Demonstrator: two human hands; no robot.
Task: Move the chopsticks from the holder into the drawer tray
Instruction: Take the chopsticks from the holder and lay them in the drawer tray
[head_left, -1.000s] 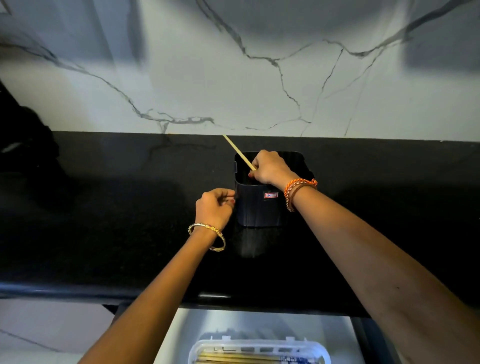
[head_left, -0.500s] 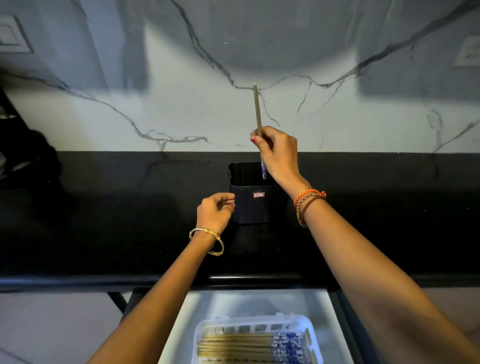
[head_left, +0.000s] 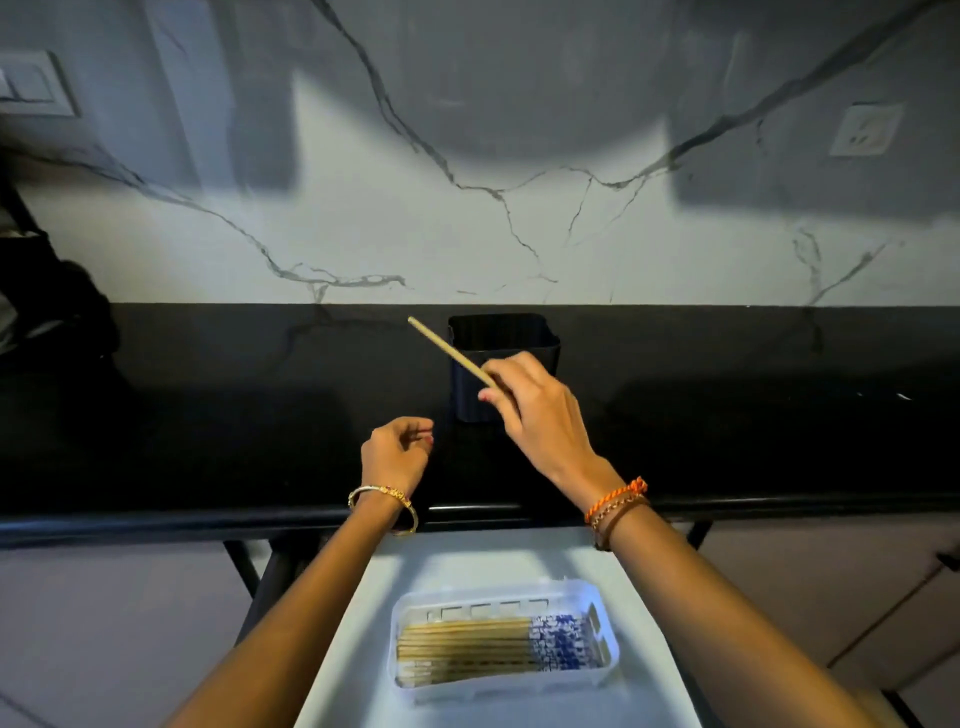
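One chopstick (head_left: 449, 352) is in transit; all others visible already lie in the tray.

Black countertop (head_left: 208, 415): dark, glossy, runs the width of the view under a marble-veined wall (head_left: 467, 234).

Open drawer (head_left: 363, 649): pale floor, pulled out below the counter edge, between the two forearms.

White drawer tray (head_left: 608, 654): sits in the drawer; a row of chopsticks in the tray (head_left: 467, 649) lies side by side, plain ends left, blue-patterned ends right.

Black holder (head_left: 519, 338): upright on the counter near the wall; no sticks show above its rim, interior too dark to confirm.

Right hand (head_left: 535, 410): in front of the holder, fingers curled and pinching the single chopstick near its lower part. The stick slants up and left, clear of the holder.

Left hand (head_left: 397, 452): hovers over the counter just left of the holder, fingers loosely curled, holding nothing.

Handling judgement: the stick looks light, thin and rigid, likely smooth wood or bamboo, so it may roll or pivot in a loose pinch. A grip nearer mid-length should give better control. For placement, turn it parallel to the row, patterned end right.
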